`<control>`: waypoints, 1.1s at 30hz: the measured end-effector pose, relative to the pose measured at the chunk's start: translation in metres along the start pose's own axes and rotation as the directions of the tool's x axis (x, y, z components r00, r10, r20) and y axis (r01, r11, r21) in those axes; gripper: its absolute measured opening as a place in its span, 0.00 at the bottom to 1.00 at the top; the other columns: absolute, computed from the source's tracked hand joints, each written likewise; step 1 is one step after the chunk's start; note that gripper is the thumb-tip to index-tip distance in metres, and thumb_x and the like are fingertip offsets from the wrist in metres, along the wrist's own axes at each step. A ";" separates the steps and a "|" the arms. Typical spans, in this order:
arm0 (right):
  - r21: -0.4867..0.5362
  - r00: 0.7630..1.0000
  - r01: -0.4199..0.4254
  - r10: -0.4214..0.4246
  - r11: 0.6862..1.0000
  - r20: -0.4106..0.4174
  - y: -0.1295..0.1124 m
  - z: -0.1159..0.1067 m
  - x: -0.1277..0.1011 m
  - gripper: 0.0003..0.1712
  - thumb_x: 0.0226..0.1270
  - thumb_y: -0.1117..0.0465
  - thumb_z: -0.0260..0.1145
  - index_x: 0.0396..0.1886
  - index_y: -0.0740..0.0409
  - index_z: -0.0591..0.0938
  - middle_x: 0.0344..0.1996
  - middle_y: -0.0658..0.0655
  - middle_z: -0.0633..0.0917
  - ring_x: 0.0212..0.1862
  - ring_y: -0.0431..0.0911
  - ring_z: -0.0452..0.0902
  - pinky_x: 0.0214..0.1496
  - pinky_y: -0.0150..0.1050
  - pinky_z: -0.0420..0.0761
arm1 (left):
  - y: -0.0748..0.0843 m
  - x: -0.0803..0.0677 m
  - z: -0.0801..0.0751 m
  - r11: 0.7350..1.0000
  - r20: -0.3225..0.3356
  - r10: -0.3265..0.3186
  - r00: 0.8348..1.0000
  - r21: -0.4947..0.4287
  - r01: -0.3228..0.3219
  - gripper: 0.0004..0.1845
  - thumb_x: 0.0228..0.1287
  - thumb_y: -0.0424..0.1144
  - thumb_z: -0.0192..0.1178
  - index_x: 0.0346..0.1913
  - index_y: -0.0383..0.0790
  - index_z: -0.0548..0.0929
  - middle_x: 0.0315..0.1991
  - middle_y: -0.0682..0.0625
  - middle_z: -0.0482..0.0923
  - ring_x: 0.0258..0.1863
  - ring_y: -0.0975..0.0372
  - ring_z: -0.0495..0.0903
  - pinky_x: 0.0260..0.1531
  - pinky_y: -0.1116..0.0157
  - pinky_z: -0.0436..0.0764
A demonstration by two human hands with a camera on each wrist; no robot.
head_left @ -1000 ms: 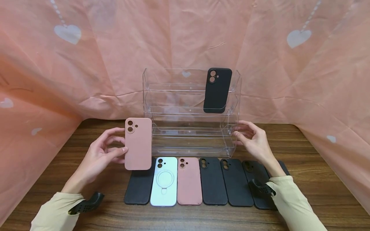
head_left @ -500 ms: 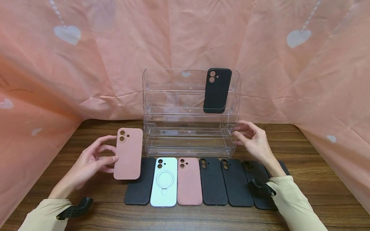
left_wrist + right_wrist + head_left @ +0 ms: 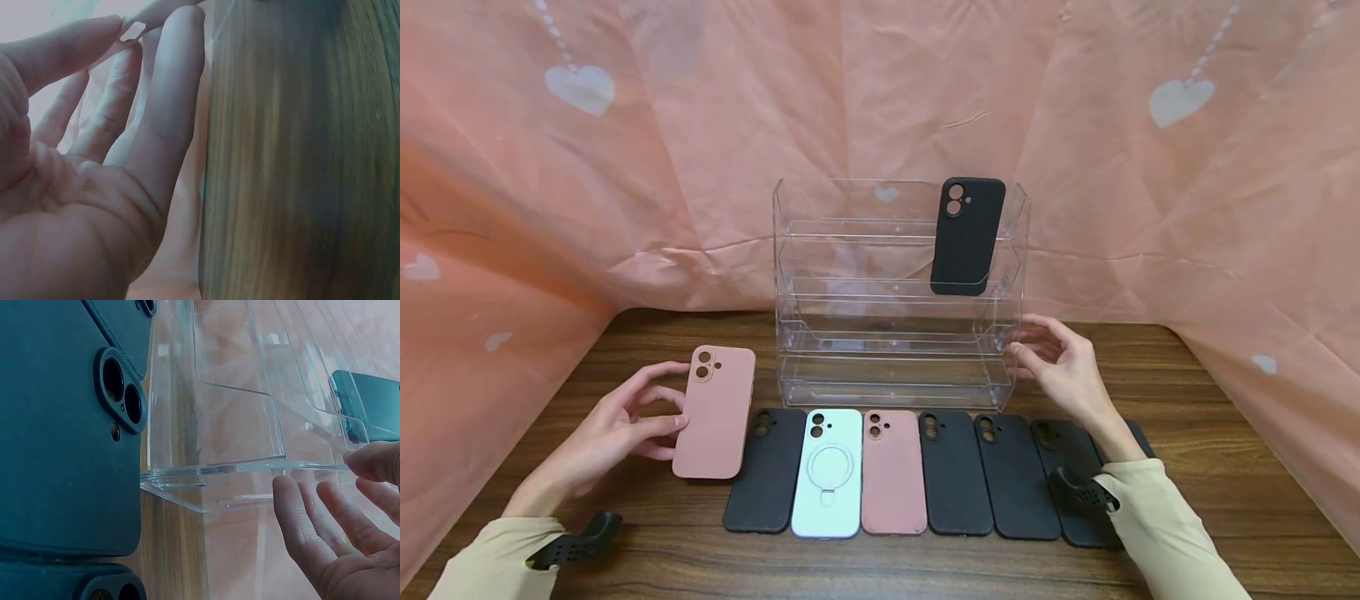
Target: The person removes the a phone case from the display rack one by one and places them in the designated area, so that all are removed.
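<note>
A pink phone case (image 3: 713,412) is pinched along its left edge by the thumb and fingers of my left hand (image 3: 617,429). It is held up with its back and camera cutouts facing me, left of the row of cases. In the left wrist view the hand (image 3: 81,181) shows clearly, the case mostly out of frame. My right hand (image 3: 1063,371) touches the right side of a clear tiered display stand (image 3: 891,395) with loosely bent fingers. In the right wrist view its fingertips (image 3: 286,487) meet the stand's side panel. A black phone case (image 3: 968,237) leans upper right in the stand.
Along the front of the stand lies a row: a black case (image 3: 765,471), a white case with a ring (image 3: 827,475), another pink case (image 3: 895,475) and several more black cases (image 3: 957,475). Pink heart-print cloth (image 3: 887,100) walls the wooden table (image 3: 880,571).
My left hand has carried the pink case left and down, away from the stand, uncovering the leftmost black case. My right hand stays at the stand's side.
</note>
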State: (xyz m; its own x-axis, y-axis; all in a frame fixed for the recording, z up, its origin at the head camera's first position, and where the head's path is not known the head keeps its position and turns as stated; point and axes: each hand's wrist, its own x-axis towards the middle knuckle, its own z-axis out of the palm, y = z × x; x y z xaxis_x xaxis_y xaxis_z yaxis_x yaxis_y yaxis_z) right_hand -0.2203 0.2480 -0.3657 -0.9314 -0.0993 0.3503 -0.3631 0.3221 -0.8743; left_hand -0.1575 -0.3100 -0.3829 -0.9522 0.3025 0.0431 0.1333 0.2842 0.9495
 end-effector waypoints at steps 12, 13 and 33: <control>0.013 1.000 -0.002 0.002 1.000 0.000 0.001 0.000 0.001 0.26 0.69 0.75 0.65 0.66 0.70 0.73 0.45 0.53 0.85 0.43 0.37 0.87 0.38 0.38 0.91 | -0.011 -0.007 -0.010 0.992 0.080 -0.125 0.989 0.021 0.123 0.34 0.72 0.34 0.63 0.75 0.49 0.61 0.45 0.52 0.80 0.39 0.59 0.87 0.32 0.50 0.90; 0.017 1.000 -0.003 0.003 1.000 -0.001 0.001 0.000 0.001 0.26 0.69 0.75 0.64 0.66 0.70 0.73 0.45 0.53 0.85 0.43 0.37 0.87 0.38 0.38 0.91 | -0.012 -0.008 -0.011 0.991 0.097 -0.134 0.986 0.019 0.133 0.34 0.72 0.34 0.62 0.75 0.49 0.60 0.45 0.52 0.80 0.39 0.58 0.87 0.33 0.49 0.90; 0.009 1.000 -0.004 0.004 1.000 0.001 0.001 0.000 0.001 0.26 0.70 0.75 0.64 0.66 0.71 0.72 0.46 0.56 0.85 0.44 0.37 0.87 0.38 0.37 0.90 | -0.020 -0.013 -0.012 0.961 0.237 -0.270 0.933 0.014 0.275 0.35 0.72 0.36 0.62 0.76 0.43 0.57 0.47 0.41 0.75 0.43 0.57 0.84 0.37 0.48 0.90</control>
State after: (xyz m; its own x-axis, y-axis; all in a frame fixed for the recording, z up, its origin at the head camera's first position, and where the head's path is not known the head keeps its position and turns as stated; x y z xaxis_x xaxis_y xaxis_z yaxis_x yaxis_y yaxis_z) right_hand -0.2211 0.2483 -0.3661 -0.9327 -0.0992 0.3467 -0.3599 0.3137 -0.8787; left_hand -0.1506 -0.3305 -0.3990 -0.8594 0.4210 -0.2900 -0.1297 0.3692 0.9203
